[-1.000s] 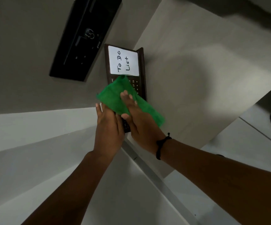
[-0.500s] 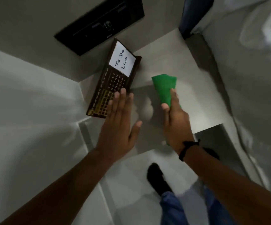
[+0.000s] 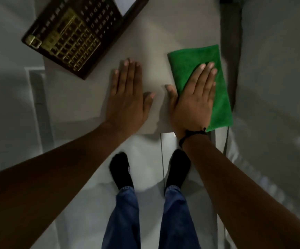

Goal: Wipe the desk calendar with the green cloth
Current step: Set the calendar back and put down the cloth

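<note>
Both my hands are flat on the table point(image 3: 172, 29), palms down.

My left hand point(image 3: 127, 97) is on bare tabletop, four fingers straight and pressed together, thumb out to the side. It is holding nothing. It sits just near the lower corner of the desk calendar point(image 3: 73, 33) and is not touching it.

My right hand point(image 3: 194, 97) lies on the green cloth point(image 3: 217, 97), fingers extended and close together, palm pressing the cloth down. It is not gripping, just a flat press. My thumb is off the cloth's left edge, on the table surface. A black band point(image 3: 190, 134) is on that wrist.

The green cloth is folded into a rough rectangle with its long axis running away from me. It lies flat at the right side of the table, its near end at the table's front edge. It is well apart from the calendar, with my left hand between the two.

The desk calendar is at the upper left, lying angled, partly cut off by the top of the frame. It has a dark frame, a gold grid on its lower part and white numerals further up. A white corner shows at the very top; I can't tell what it is from this crop. Whether the calendar is flat or slightly propped is hard to say, since the view is dim and distorted.

Below the table edge are my two feet in black socks point(image 3: 122, 169) and blue jeans point(image 3: 122, 218), standing on a pale floor point(image 3: 84, 203).
</note>
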